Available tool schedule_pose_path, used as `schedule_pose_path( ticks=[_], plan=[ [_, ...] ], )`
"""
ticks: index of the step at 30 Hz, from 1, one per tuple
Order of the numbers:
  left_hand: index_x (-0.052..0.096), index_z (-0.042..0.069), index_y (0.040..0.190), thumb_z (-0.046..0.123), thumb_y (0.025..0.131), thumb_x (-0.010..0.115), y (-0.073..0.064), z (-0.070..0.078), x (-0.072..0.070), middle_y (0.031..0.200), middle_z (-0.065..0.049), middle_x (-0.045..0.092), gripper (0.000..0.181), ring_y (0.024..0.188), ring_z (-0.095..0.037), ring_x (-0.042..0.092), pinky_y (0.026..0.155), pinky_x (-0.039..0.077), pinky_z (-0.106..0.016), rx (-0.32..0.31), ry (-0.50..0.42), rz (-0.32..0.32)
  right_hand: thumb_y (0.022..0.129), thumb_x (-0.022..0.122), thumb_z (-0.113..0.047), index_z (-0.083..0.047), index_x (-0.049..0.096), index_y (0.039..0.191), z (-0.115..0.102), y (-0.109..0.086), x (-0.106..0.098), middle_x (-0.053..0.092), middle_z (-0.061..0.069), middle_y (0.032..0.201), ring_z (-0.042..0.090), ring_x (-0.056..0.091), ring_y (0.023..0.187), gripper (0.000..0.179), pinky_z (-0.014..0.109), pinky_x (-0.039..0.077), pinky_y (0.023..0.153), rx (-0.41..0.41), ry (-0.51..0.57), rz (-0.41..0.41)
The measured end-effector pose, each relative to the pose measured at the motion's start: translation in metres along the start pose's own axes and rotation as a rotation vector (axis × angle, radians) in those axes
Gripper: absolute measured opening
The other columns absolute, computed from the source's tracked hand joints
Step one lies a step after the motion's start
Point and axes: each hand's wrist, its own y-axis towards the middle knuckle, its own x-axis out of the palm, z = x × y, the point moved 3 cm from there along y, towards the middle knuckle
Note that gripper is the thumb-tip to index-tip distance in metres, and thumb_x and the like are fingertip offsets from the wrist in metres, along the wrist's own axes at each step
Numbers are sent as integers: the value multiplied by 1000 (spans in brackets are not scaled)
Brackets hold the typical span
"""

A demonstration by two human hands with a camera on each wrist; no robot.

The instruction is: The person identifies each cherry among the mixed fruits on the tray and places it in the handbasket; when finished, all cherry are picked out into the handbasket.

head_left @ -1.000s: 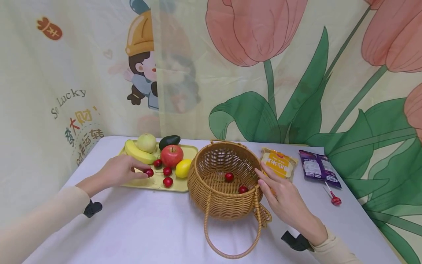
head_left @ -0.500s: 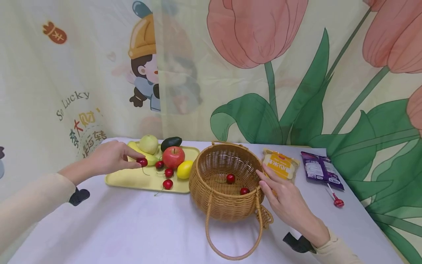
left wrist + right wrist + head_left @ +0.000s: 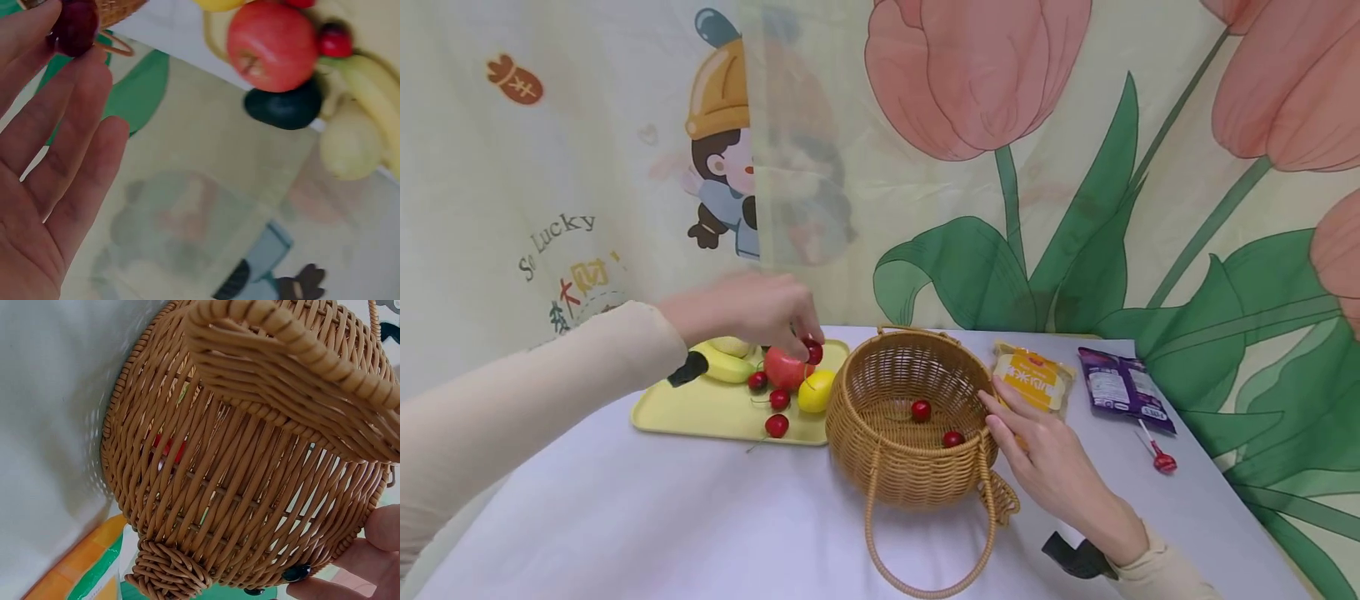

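Hands: We see the left hand [image 3: 763, 308] up over the tray, pinching a cherry [image 3: 813, 351] at its fingertips, with the other fingers loose. The right hand [image 3: 1052, 442] touches the basket [image 3: 910, 479]; its fingers look nearly straight on the rim, and we see no tight squeeze.
Tabletop: The white tabletop [image 3: 700, 517] sits under it all.
Basket: It stands right of the tray, mouth up and tipped toward us. It is nearly round, so we find no clear long way. Its loop handle [image 3: 928, 594] hangs toward us. We think it is light, stiff and a bit bendy, not slippery; the rim or handle is a good place to hold.
Tray: The yellow tray [image 3: 688, 412] is longer from side to side.
Packets: A yellow packet [image 3: 1030, 379] and a purple packet [image 3: 1120, 387] lie to the right of the basket.
Big fruit: A banana [image 3: 727, 367], a red apple [image 3: 784, 369] and a lemon [image 3: 816, 393] are on the tray.
Loose cherries: Three lie on the tray, one near its front edge [image 3: 777, 426]; two sit inside the basket, one farther back [image 3: 921, 410].
Held cherry: It is in the air. It is round, with no long way; a thin stem seems to point down. We guess it is light, smooth and slippery, so a soft pinch round its sides should do.
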Motion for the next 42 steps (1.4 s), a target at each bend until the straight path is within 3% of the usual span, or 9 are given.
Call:
schedule_pose_path(
  ticks=[3,10,15,19,24,31,35,42],
  plan=[
    [82,20,111,24,86,81,19,10,-7,100,1,81,25,100,-16,76,84,60,-35,17,1,-41,108,53,-23,-8,59,144,-1,1,1,48,16,156,41,58,132,40,55,52,100,-1,-1,-2],
    [82,23,111,27,87,81,52,29,-12,99,2,82,24,96,-12,74,78,56,-30,91,12,-82,108,52,-25,-8,59,144,-3,2,4,49,16,156,41,57,134,40,55,51,102,-4,0,-16],
    [81,26,113,28,88,80,74,38,-7,100,3,81,25,80,-12,73,73,54,-28,58,3,-143,108,52,-26,-9,59,144,-4,4,4,49,17,155,41,57,134,40,55,52,101,-1,-10,-24],
    [81,27,114,31,89,80,91,45,4,103,6,80,26,84,-12,74,77,56,-29,54,-18,-155,108,51,-26,-9,59,144,-4,4,4,49,16,156,40,57,134,40,55,52,101,0,-10,-27],
    [81,25,113,30,89,80,110,57,27,106,7,80,25,99,-7,72,88,57,-29,121,-56,-139,108,52,-25,-9,60,143,-3,0,3,48,15,157,40,57,134,40,56,52,101,20,-16,-35],
    [83,24,109,29,89,81,132,76,41,104,8,80,21,97,-5,69,87,57,-28,173,-79,-96,108,52,-26,-11,60,144,-3,-3,2,49,15,156,41,58,133,40,56,53,100,34,-24,-30],
    [83,23,109,29,89,81,145,84,49,108,6,80,21,97,-6,69,86,58,-27,202,-68,-103,108,53,-24,-10,60,144,-2,-2,1,50,16,155,42,59,131,39,57,53,99,24,-28,-16],
    [83,26,106,29,88,82,160,90,74,114,7,77,19,102,-7,69,87,58,-24,238,-60,-121,108,52,-24,-10,60,143,-2,-1,1,50,15,155,41,59,132,39,56,54,98,24,-33,-8]
  ],
)
